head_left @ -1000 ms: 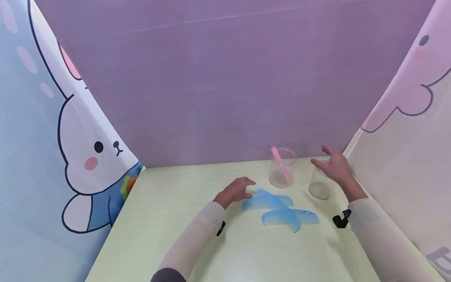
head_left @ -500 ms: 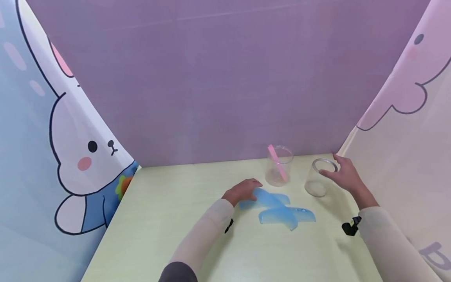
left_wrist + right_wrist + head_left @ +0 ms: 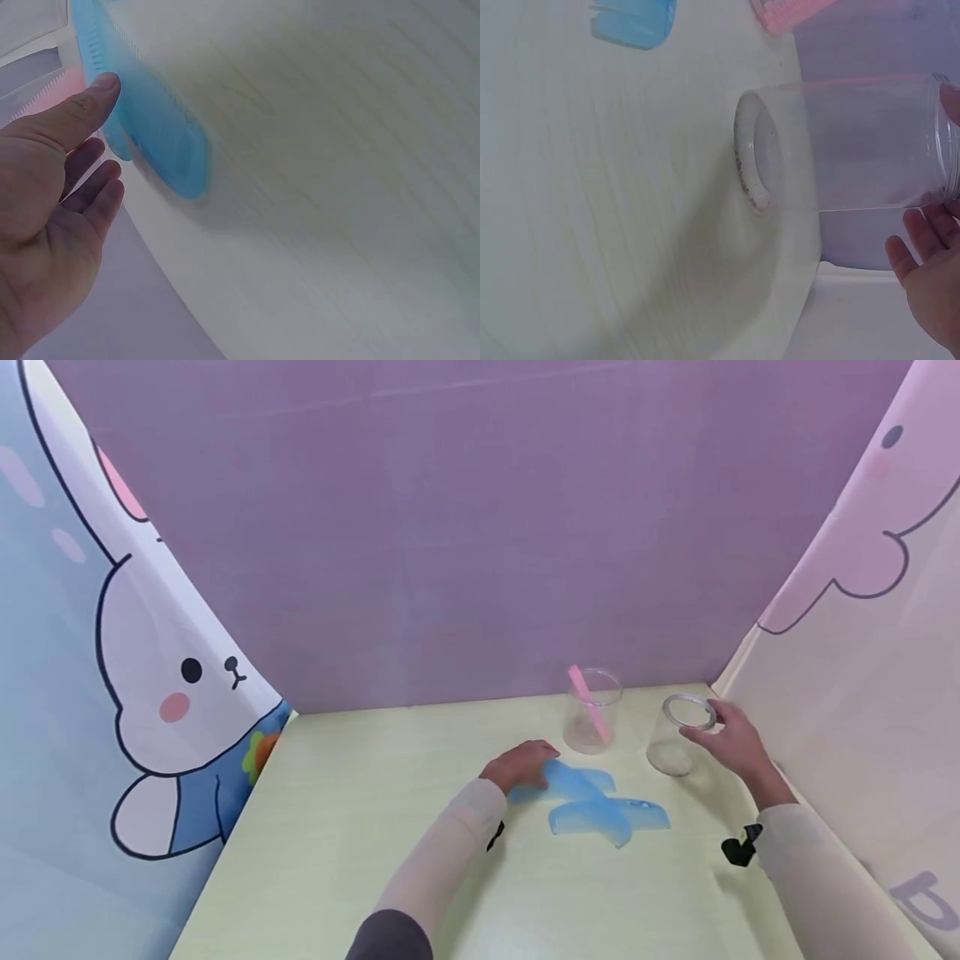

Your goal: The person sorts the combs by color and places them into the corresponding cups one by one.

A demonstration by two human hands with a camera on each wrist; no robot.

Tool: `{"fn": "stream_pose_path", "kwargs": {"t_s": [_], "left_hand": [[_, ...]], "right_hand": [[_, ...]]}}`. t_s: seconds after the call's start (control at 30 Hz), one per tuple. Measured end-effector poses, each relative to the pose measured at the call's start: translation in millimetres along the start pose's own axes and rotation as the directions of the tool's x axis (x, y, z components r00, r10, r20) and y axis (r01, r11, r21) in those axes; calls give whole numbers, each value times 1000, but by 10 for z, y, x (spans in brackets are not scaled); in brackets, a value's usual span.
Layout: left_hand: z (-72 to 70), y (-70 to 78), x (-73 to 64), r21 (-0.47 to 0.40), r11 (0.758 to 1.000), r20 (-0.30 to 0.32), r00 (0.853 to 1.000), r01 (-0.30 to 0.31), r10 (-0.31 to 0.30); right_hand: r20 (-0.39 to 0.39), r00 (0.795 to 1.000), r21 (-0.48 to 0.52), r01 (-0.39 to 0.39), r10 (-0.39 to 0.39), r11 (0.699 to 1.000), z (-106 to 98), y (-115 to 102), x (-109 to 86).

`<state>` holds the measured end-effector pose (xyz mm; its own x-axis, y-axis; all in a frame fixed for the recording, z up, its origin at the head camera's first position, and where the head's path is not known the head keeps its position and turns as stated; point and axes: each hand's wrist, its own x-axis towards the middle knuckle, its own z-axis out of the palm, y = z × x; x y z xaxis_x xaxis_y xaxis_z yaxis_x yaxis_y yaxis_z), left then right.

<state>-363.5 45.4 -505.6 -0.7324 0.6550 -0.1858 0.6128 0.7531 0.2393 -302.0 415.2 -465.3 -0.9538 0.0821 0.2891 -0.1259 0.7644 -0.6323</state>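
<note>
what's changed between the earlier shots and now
The right hand, open above the right-hand clear jar a second ago, has come down and now grips it near the top. The left hand has moved right, over the left end of the blue combs; contact isn't clear. Unchanged: the combs lie crossed on the table, and the pink comb leans in the other jar.

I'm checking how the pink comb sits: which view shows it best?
The head view: the pink comb shows along its length, tilted inside the clear jar. The left wrist view shows only a toothed part beyond the left hand; the right wrist view only a part, cut by the top edge.
</note>
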Motion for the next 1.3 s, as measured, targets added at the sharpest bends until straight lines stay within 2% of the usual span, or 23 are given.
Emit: {"fn": "stream_pose_path", "kwargs": {"t_s": [0.2, 0.43, 0.8, 0.97, 1.3], "left_hand": [[4, -9, 24, 30, 999, 28, 999, 36, -36], [-7, -20, 26, 97, 995, 40, 999, -37, 34], [-14, -102, 60, 35, 996, 50, 996, -78, 76], [-4, -139, 23, 38, 993, 19, 994, -109, 109], [13, -250, -62, -64, 986, -64, 986, -156, 152]], "right_hand": [[-26, 999, 10, -26, 26, 1000, 32, 27, -4], [-10, 998, 34, -68, 69, 997, 60, 67, -8], [-30, 998, 33, -51, 52, 998, 72, 113, 10], [-25, 998, 38, -59, 60, 998, 95, 110, 7], [-22, 997, 33, -71, 72, 997, 81, 109, 2]]}}
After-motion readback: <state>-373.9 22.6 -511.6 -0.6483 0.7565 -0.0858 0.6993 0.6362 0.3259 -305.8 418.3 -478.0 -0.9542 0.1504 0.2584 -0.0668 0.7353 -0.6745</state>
